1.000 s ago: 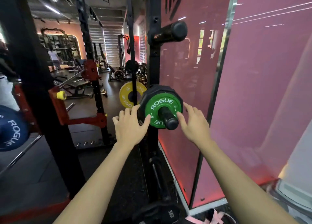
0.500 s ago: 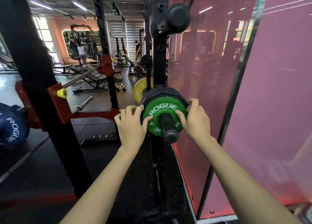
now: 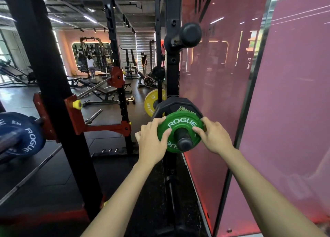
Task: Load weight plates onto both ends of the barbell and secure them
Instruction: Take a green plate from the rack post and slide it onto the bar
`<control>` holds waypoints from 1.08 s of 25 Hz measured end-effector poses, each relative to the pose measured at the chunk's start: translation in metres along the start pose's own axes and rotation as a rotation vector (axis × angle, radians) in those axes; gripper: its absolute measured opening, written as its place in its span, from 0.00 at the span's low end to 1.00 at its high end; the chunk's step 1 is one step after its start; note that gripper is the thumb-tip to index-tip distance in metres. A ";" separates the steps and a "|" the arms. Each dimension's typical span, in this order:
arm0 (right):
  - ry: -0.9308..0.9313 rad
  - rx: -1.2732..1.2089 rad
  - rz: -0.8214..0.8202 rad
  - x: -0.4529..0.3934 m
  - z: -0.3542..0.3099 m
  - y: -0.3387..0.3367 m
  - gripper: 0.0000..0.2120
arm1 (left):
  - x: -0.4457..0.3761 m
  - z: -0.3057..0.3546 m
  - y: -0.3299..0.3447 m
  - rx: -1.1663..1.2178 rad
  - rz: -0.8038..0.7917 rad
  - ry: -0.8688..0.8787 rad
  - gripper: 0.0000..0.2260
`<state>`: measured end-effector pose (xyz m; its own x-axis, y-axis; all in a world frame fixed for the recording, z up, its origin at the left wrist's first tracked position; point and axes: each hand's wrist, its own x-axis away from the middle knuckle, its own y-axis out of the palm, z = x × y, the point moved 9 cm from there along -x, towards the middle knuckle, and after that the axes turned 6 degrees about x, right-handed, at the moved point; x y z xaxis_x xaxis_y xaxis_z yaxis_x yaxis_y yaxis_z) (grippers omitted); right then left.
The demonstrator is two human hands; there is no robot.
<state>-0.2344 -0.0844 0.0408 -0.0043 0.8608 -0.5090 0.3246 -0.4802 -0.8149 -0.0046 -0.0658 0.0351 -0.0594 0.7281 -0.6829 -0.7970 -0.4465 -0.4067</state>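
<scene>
Both grips clamped on opposite rim edges of small round green rubber-coated ROGUE plate [image 3: 180,131]: left hand [image 3: 151,142], right hand [image 3: 214,138]. Seated on black storage peg [image 3: 184,142], before larger black plate [image 3: 176,105]. Probably light, rigid, grippy; best held at rim.

I see a black steel rack upright [image 3: 172,79] carrying a short black storage peg [image 3: 182,138] that points toward me; on that peg hangs a small round green plate marked ROGUE [image 3: 180,124], and directly behind it, touching, a larger black many-sided plate [image 3: 175,104]; a second, bare black peg [image 3: 189,34] juts from the same upright higher up.
</scene>
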 end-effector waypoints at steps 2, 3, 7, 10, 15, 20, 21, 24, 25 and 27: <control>-0.001 -0.019 0.017 0.014 0.002 -0.005 0.20 | 0.006 -0.006 -0.006 -0.054 0.007 -0.020 0.15; 0.002 -0.012 0.038 0.020 0.002 -0.008 0.18 | 0.010 -0.011 -0.007 -0.103 -0.005 -0.046 0.15; 0.071 0.034 0.048 0.037 -0.002 -0.020 0.16 | 0.021 -0.025 -0.005 -0.118 -0.152 -0.075 0.15; 0.105 0.007 0.046 0.058 -0.005 -0.031 0.14 | 0.029 -0.015 -0.015 -0.056 -0.163 0.018 0.12; 0.075 -0.015 0.202 0.129 -0.019 -0.069 0.10 | 0.072 0.014 -0.035 0.047 -0.107 0.094 0.10; 0.135 0.033 0.433 0.165 -0.046 -0.143 0.10 | 0.066 0.073 -0.077 0.086 -0.033 0.195 0.11; 0.136 0.037 0.455 0.173 -0.052 -0.153 0.11 | 0.068 0.080 -0.086 0.091 -0.030 0.208 0.11; 0.137 0.032 0.457 0.202 -0.071 -0.167 0.12 | 0.086 0.090 -0.110 0.103 -0.035 0.204 0.11; 0.139 0.029 0.434 0.211 -0.078 -0.166 0.12 | 0.095 0.091 -0.117 0.099 -0.039 0.196 0.11; 0.152 0.023 0.383 0.228 -0.089 -0.161 0.12 | 0.115 0.089 -0.133 0.079 -0.043 0.187 0.11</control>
<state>-0.2034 0.2042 0.0804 0.2532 0.6335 -0.7312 0.2540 -0.7728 -0.5816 0.0407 0.1235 0.0644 0.0824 0.6332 -0.7696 -0.8414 -0.3697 -0.3942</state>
